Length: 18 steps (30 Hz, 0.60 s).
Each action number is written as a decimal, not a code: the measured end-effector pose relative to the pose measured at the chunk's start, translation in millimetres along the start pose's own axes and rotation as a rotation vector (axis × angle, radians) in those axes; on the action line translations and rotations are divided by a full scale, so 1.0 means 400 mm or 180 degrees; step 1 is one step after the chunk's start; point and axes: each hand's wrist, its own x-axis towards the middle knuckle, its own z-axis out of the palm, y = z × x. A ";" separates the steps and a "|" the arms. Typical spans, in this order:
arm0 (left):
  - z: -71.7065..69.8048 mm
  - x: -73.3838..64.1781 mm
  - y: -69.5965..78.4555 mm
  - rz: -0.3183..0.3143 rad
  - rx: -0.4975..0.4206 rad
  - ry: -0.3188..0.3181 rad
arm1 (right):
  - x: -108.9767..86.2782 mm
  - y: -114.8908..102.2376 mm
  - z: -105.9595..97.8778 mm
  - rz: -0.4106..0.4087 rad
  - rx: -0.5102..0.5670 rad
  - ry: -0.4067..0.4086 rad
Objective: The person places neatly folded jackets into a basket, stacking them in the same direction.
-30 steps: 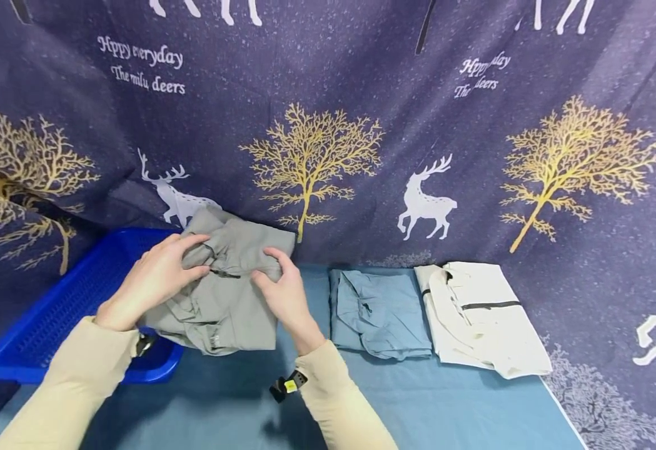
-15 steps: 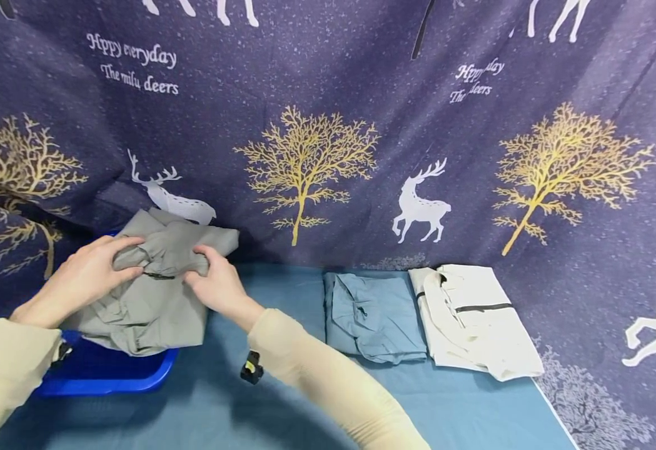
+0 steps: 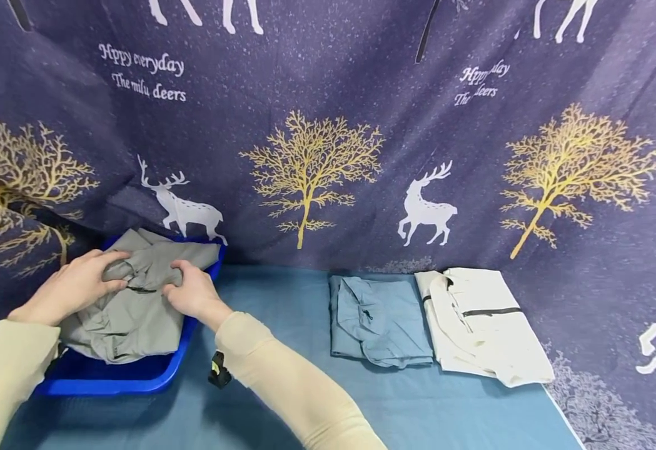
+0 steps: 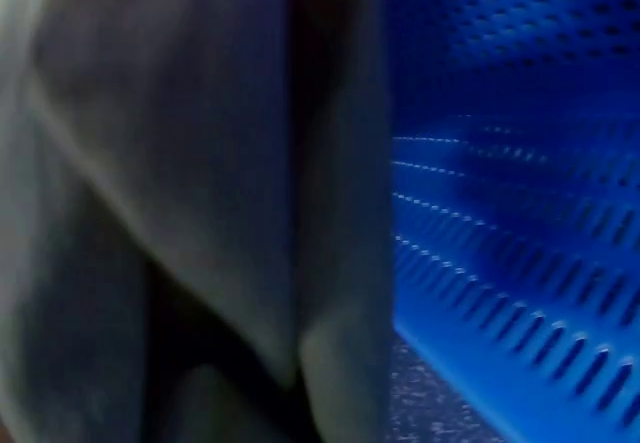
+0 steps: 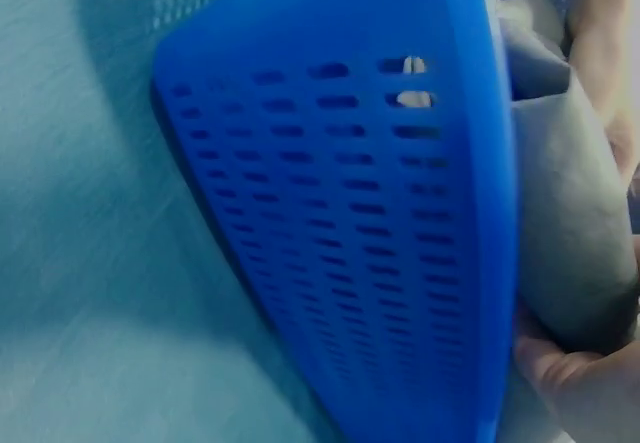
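Note:
A folded grey jacket (image 3: 144, 325) with a short dark zip lies within the blue basket's outline in the head view, its far right corner over the rim. My left hand (image 3: 77, 284) grips its left side, thumb and fingers spread round a bunched fold. On the other side, my right hand (image 3: 194, 292) pinches the cloth between thumb and fingers. The blue basket (image 3: 105, 385) shows its front rim below the jacket. Up close in the left wrist view, grey cloth (image 4: 200, 163) hangs beside the slotted basket wall (image 4: 520, 243). In the right wrist view, the jacket (image 5: 570, 193) bulges just past the rim.
A folded blue garment (image 3: 386, 322) and a folded white jacket (image 3: 496, 331) with a black zip lie side by side on the right of the blue-covered table (image 3: 282, 337). A dark curtain (image 3: 350, 62) printed with deer and trees hangs behind.
Both hands have carried the grey jacket leftward from over the basket's right edge, then lowered it into the basket. The folded blue garment and white jacket have stayed in place.

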 end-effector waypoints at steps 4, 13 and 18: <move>0.029 0.005 -0.002 -0.0012 0.0017 -0.0109 | 0.004 0.006 0.019 -0.0080 -0.0354 -0.0113; 0.057 0.033 -0.023 0.0089 -0.0017 -0.0289 | 0.028 -0.009 0.028 -0.0154 -0.1066 -0.0330; 0.076 0.035 -0.037 0.0086 -0.0090 -0.0522 | 0.038 -0.007 0.040 -0.0057 -0.1543 -0.0569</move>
